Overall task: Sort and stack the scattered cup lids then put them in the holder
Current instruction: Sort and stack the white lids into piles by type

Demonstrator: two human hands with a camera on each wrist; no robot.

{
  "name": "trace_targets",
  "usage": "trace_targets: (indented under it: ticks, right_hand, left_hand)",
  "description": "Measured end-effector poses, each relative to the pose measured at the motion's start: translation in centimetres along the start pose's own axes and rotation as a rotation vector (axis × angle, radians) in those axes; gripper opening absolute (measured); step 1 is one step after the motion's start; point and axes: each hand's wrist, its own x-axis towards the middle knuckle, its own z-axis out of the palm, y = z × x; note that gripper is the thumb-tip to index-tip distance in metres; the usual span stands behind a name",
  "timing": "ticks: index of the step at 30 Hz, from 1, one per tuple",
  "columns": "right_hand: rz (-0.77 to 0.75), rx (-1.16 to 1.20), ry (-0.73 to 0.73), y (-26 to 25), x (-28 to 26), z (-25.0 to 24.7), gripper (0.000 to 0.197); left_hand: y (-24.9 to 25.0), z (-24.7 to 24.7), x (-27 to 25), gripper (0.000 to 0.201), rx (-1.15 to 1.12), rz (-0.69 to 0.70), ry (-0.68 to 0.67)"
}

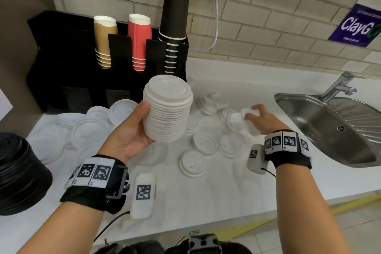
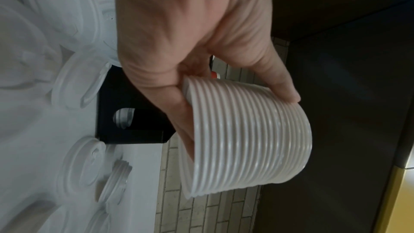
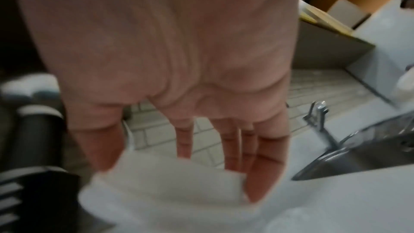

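Observation:
My left hand (image 1: 140,121) grips a tall stack of white lids (image 1: 168,109), held upright above the counter in front of the black holder (image 1: 68,57). The left wrist view shows the thumb and fingers of that left hand (image 2: 201,59) wrapped round the ribbed side of the stack of white lids (image 2: 246,139). To the right, my right hand (image 1: 257,116) holds a single white lid (image 1: 245,112) just above other loose lids; this part is blurred. Seen from the right wrist, that white lid (image 3: 161,180) sits between the thumb and the fingers of the right hand (image 3: 183,141).
Several small white lids (image 1: 191,163) lie scattered on the white counter (image 1: 216,198). Larger translucent lids (image 1: 90,130) lie at the left. A stack of black lids (image 1: 20,171) stands at the far left. The holder carries cup stacks (image 1: 140,41). A steel sink (image 1: 329,130) and tap (image 1: 338,86) are at the right.

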Motion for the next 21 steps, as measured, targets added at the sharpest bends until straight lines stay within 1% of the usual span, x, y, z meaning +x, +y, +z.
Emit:
trace_targets:
  ticks: [2,4,7,9,11,13,17,21]
  right_hand:
    - [-0.167,0.261,-0.044,-2.5,-1.8,0.4,0.042]
    - [-0.304,0.468,-0.082,-5.1,-4.0,1.0,0.042]
    - [-0.488,0.618,-0.126,-8.5,-6.4,1.7,0.045]
    - [-0.607,0.643,-0.133,-10.3,-7.7,2.0,0.038]
    - [-0.665,0.65,-0.139,-11.6,-8.6,2.3,0.035]
    - [-0.684,0.629,-0.151,-12.4,-8.9,2.6,0.037]
    - [-0.712,0.533,-0.179,-12.9,-9.4,3.2,0.032]
    - [-0.753,0.503,-0.161,-13.0,-9.8,3.6,0.04]
  left_hand:
    - [-0.1,0.1,0.0,0.09,-0.001,-0.004,0.009]
    - [-0.3,0.2,0.0,0.093,0.001,-0.012,0.019]
    - [-0.5,0.3,0.1,0.093,0.003,-0.033,0.029]
    - [-0.7,0.4,0.1,0.094,0.016,-0.052,0.03]
    - [-0.8,0.3,0.1,0.091,0.028,-0.067,0.027]
    - [-0.8,0.3,0.0,0.088,0.055,-0.082,0.021]
    - [-0.9,0.4,0.0,0.095,0.126,-0.094,0.021]
    - [-0.8,0.3,0.1,0.098,0.12,-0.088,0.054]
